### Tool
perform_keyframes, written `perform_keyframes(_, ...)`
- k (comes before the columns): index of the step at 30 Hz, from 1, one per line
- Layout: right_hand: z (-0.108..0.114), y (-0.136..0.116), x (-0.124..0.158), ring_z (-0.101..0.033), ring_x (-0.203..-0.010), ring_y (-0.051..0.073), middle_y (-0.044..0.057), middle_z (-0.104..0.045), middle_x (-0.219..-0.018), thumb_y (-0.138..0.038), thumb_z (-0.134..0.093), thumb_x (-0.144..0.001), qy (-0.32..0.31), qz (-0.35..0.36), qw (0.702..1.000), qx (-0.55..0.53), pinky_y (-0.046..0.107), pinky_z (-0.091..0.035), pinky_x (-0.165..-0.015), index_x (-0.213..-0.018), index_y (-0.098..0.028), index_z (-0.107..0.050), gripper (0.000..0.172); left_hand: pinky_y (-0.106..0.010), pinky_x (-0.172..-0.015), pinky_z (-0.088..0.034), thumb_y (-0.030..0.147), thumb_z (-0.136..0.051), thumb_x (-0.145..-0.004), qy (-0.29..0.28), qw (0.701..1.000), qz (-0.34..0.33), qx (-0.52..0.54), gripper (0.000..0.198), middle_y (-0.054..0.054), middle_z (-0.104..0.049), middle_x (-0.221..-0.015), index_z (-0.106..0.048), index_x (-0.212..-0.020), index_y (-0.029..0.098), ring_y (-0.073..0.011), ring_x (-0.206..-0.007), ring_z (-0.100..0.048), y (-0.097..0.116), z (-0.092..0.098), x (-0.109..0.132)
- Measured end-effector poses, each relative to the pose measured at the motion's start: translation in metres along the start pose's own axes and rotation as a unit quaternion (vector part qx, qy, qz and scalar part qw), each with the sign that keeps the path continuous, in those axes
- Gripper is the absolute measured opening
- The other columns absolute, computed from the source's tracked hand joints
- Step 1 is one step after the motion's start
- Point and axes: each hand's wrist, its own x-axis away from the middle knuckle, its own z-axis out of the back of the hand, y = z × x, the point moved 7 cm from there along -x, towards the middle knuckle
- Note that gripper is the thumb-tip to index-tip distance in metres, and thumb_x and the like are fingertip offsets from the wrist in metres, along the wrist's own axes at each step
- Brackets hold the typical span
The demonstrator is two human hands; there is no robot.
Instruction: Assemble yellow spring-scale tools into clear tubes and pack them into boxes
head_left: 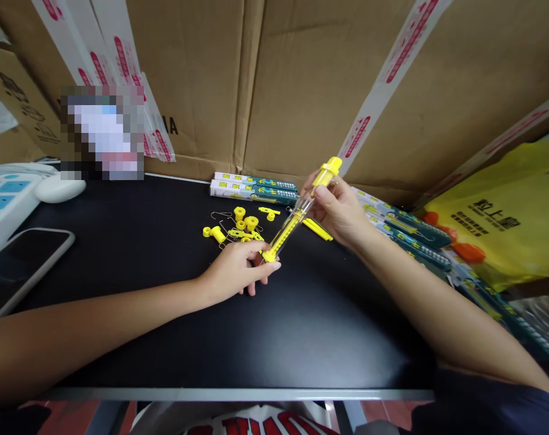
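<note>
A clear-tubed spring scale (287,228) with yellow end caps is held slantwise above the black table. My left hand (242,266) pinches its lower yellow end between thumb and fingers. Around the upper part of the tube, just below the yellow top cap, my right hand (333,205) is closed. Behind my left hand lies a loose group of yellow plastic parts (251,223) with metal hooks and springs among them. Thin yellow strips (317,229) lie under my right hand. My left fingers partly hide the lower end of the scale.
Printed narrow boxes (254,188) lie at the back, and more boxes (401,226) line the right side beside a yellow plastic bag (492,211). A phone (27,266), a power strip (5,196) and a white mouse (60,188) are at left. Cardboard (297,90) stands behind the table.
</note>
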Motion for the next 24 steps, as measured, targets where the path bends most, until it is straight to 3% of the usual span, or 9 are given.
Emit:
perform_keyframes(4, -0.002, 0.005, 0.000, -0.042, -0.045, 0.009, -0.008, -0.038, -0.055, -0.059, -0.073, -0.069, 0.000, -0.008, 1.000, 0.011, 0.027, -0.049, -0.046, -0.076, -0.025, -0.047, 0.043, -0.013, -0.031, -0.036, 0.040, -0.059, -0.085, 0.009, 1.000, 0.001, 0.009, 0.025, 0.004, -0.058, -0.059, -0.060, -0.092, 0.016, -0.0060, -0.039, -0.053, -0.002, 0.001, 0.000)
perform_keyframes(10, -0.003, 0.008, 0.001, -0.043, -0.047, 0.009, -0.007, -0.040, -0.057, -0.057, -0.076, -0.067, -0.010, -0.043, 0.999, -0.018, 0.025, -0.045, -0.043, -0.083, -0.025, -0.054, 0.042, -0.016, -0.038, -0.039, 0.041, -0.062, -0.083, -0.021, 0.999, -0.025, 0.017, 0.032, 0.007, -0.051, -0.054, -0.060, -0.101, 0.016, -0.0066, -0.041, -0.050, 0.002, -0.001, 0.000)
perform_keyframes(15, 0.000, 0.009, -0.002, -0.030, -0.044, 0.007, -0.008, -0.028, -0.056, -0.066, -0.062, -0.075, 0.003, -0.046, 0.998, -0.046, 0.022, -0.038, -0.039, -0.084, -0.024, -0.055, 0.043, -0.023, -0.059, -0.046, 0.042, -0.045, -0.094, -0.094, 0.992, -0.067, 0.048, 0.036, 0.002, -0.060, -0.056, -0.061, -0.108, 0.013, -0.0106, -0.053, -0.060, 0.010, -0.009, 0.001)
perform_keyframes(19, -0.004, 0.012, -0.002, -0.028, -0.041, 0.007, -0.007, -0.027, -0.054, -0.075, -0.047, -0.079, -0.014, -0.048, 0.998, -0.043, 0.021, -0.033, -0.036, -0.081, -0.024, -0.056, 0.052, -0.029, -0.076, -0.048, 0.037, -0.055, -0.090, -0.099, 0.991, -0.083, 0.040, 0.027, -0.002, -0.070, -0.068, -0.057, -0.104, 0.015, -0.0156, -0.073, -0.067, 0.010, -0.010, 0.000)
perform_keyframes(24, -0.010, 0.011, 0.003, -0.030, -0.043, 0.008, -0.006, -0.031, -0.055, -0.074, -0.043, -0.082, -0.029, -0.054, 0.997, -0.046, 0.023, -0.035, -0.039, -0.079, -0.023, -0.057, 0.053, -0.027, -0.069, -0.046, 0.039, -0.055, -0.089, -0.134, 0.988, -0.067, 0.040, 0.029, 0.001, -0.066, -0.064, -0.056, -0.107, 0.015, -0.0127, -0.063, -0.061, 0.012, -0.013, 0.002)
